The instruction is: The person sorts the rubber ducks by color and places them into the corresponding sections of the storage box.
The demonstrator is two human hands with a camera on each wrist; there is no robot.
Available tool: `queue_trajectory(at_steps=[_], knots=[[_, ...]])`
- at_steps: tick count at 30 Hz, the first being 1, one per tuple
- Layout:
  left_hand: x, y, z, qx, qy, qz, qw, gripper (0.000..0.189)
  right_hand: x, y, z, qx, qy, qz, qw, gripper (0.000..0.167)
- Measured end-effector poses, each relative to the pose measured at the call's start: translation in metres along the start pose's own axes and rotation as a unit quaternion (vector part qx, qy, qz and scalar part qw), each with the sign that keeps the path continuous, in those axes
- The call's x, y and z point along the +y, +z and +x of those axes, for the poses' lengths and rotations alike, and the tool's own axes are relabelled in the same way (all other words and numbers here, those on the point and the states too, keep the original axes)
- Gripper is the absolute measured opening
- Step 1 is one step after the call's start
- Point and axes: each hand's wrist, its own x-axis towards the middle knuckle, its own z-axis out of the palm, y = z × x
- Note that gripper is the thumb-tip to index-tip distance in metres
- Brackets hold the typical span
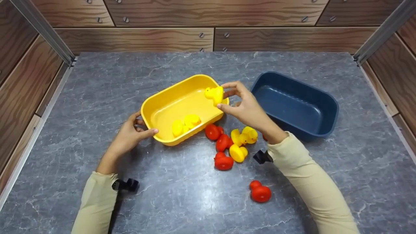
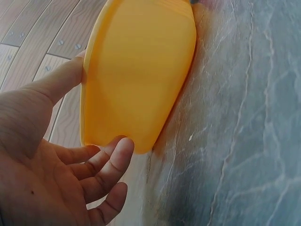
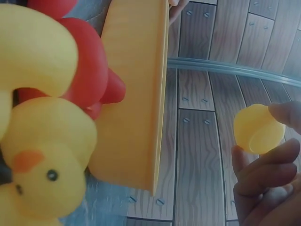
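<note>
My left hand [image 1: 130, 133] grips the near left corner of the yellow tub [image 1: 174, 105], thumb over the rim, fingers against the outer wall [image 2: 141, 80]. Above the tub's right end, my right hand [image 1: 243, 107] pinches a yellow rubber duck [image 1: 215, 95] between thumb and fingers. In the right wrist view, the same duck [image 3: 257, 132] shows its rounded underside. Yellow ducks [image 1: 191, 120] lie inside the tub along its near wall. Right of the tub's front side, red ducks [image 1: 223, 161] and yellow ducks [image 1: 238, 152] are bunched together on the table.
A dark blue tub [image 1: 292, 107] stands to the right, behind my right forearm, with nothing seen inside. One red duck [image 1: 261, 194] lies apart nearer the front. Wood-patterned panels [image 1: 162, 39] bound the grey marbled table [image 1: 182, 201] at the back and sides.
</note>
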Motion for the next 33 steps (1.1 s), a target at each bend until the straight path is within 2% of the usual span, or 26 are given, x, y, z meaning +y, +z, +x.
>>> queue_trajectory(at_steps=[8,15,23,33], knots=[[-0.002,0.000,-0.001,-0.005,0.003,-0.010,0.9999,0.088,-0.006,0.004,0.009,0.001,0.017,-0.006,0.9998,0.049],[-0.001,-0.001,-0.001,-0.012,0.002,-0.002,0.9999,0.090,0.000,0.001,0.016,0.018,0.034,-0.028,0.9988,0.051],[-0.001,-0.001,-0.001,-0.006,0.004,0.002,1.0000,0.089,0.005,-0.002,0.023,0.037,0.047,-0.052,0.9969,0.052],[-0.001,-0.002,-0.001,-0.006,0.003,0.009,0.9999,0.088,0.005,-0.004,0.021,0.033,0.058,-0.034,0.9972,0.053]])
